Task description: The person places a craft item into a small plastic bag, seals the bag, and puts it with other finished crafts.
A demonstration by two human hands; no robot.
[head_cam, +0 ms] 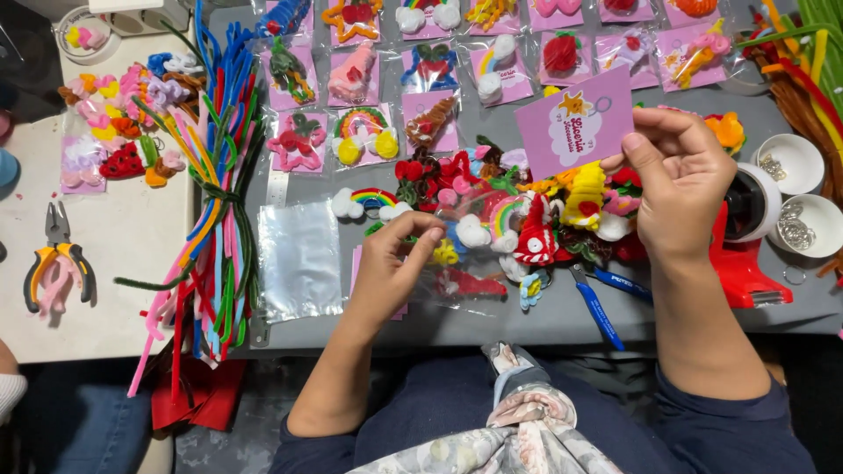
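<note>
My right hand (680, 180) is up over the grey table (457, 325), pinching a pink backing card (575, 123) by its lower right corner between thumb and fingers. The card is tilted and has a little star and a white cloud shape printed on it. My left hand (393, 263) is lower down, fingers curled and pinching the edge of a clear plastic bag (457, 263), which lies over a red pipe-cleaner piece near the front edge of the table.

Between my hands is a big heap of finished pipe-cleaner charms (527, 206): rainbows with white clouds, a red mushroom with white dots, yellow and green bits, all jumbled and touching. Just left of my left hand there's a stack of empty clear bags (299, 259) lying flat. Further left is a thick bundle of loose pipe cleaners (215, 184) in loads of colours, hanging off the front of the table.

Along the back are rows of bagged charms on pink cards (421, 61). Blue-handled pliers (601, 303) sit right under my right wrist, beside a red tape dispenser (742, 254). Two white bowls with metal rings (803, 193) are at the far right. Yellow-handled pliers (57, 259) lie on the white table to the left, well apart.
</note>
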